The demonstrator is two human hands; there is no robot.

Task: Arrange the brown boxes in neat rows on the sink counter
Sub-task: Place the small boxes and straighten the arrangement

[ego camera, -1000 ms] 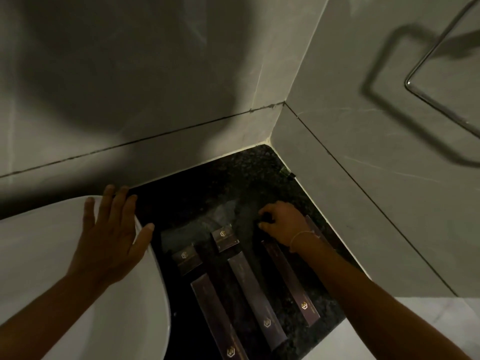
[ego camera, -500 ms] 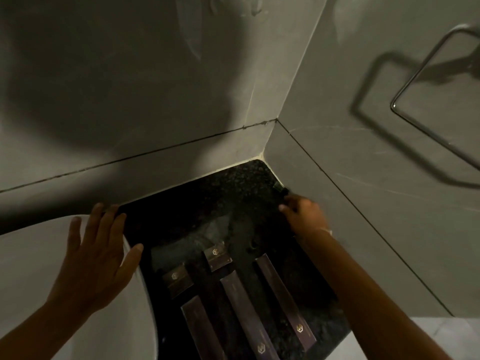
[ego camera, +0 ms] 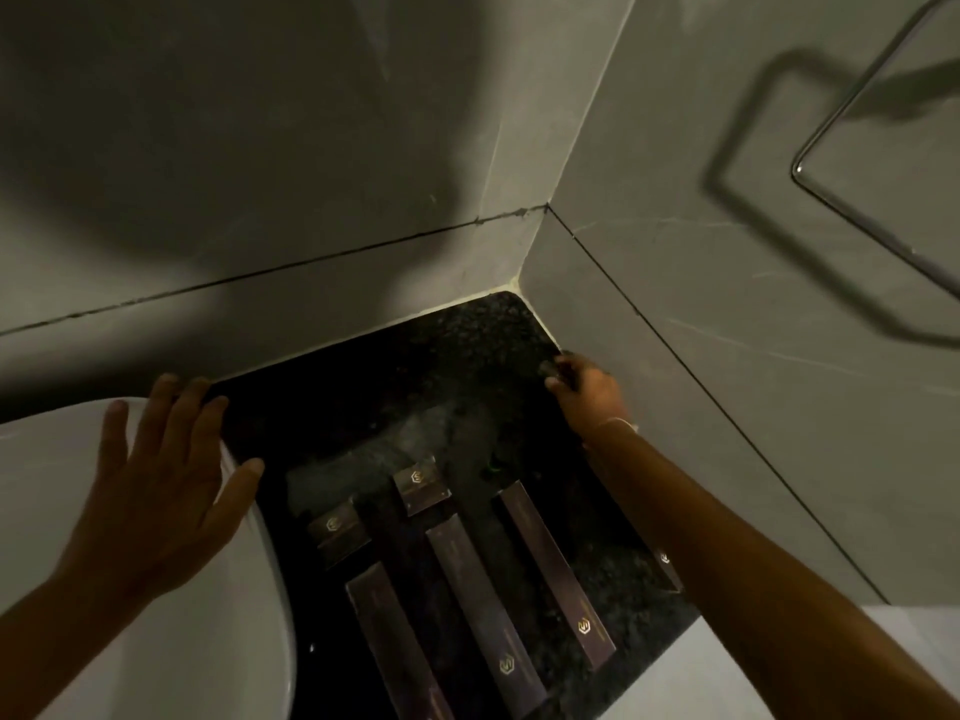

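Small dark item is reached for at the far right wall.
Right hand (ego camera: 589,392) is curled, contents unclear; left hand (ego camera: 156,491) is spread on the white basin (ego camera: 104,641); long brown boxes (ego camera: 556,574) are best left undisturbed on the black speckled table (ego camera: 467,345).

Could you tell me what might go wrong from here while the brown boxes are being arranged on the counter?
The right forearm crosses low over a box by the wall; pulling back could drag it out of line. The long boxes lie near the counter's front edge, so a nudge might tip one off. In the dim light, what the right hand grips is unclear.
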